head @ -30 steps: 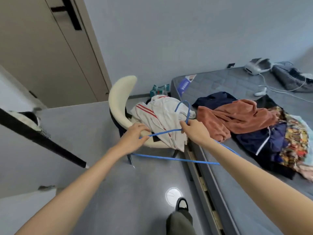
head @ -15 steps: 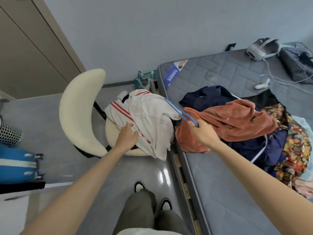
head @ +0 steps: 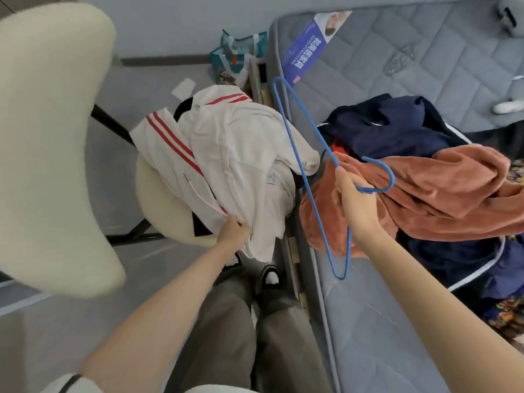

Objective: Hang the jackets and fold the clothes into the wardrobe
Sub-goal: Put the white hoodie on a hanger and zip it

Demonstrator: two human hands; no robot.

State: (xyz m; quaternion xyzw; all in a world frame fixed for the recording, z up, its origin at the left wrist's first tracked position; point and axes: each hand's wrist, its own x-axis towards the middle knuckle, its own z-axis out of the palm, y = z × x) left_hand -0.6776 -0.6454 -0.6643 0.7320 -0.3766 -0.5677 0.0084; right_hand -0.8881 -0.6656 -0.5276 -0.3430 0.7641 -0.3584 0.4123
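A white jacket with red stripes lies heaped on the seat of a cream chair. My left hand grips the jacket's lower edge at the front of the seat. My right hand holds a blue wire hanger by the neck below its hook, above the edge of the bed. A rust-orange fleece garment and a dark navy jacket lie piled on the grey mattress to the right.
The chair's curved backrest fills the left. A teal bag stands on the floor by the wall. A blue leaflet lies on the mattress head. Patterned clothes sit at the right edge. My legs and shoes are between chair and bed.
I have stepped closer and look more steeply down. My left hand slid down the white jacket to its lower edge. The hanger turned in my right hand, its triangle now hanging downward.
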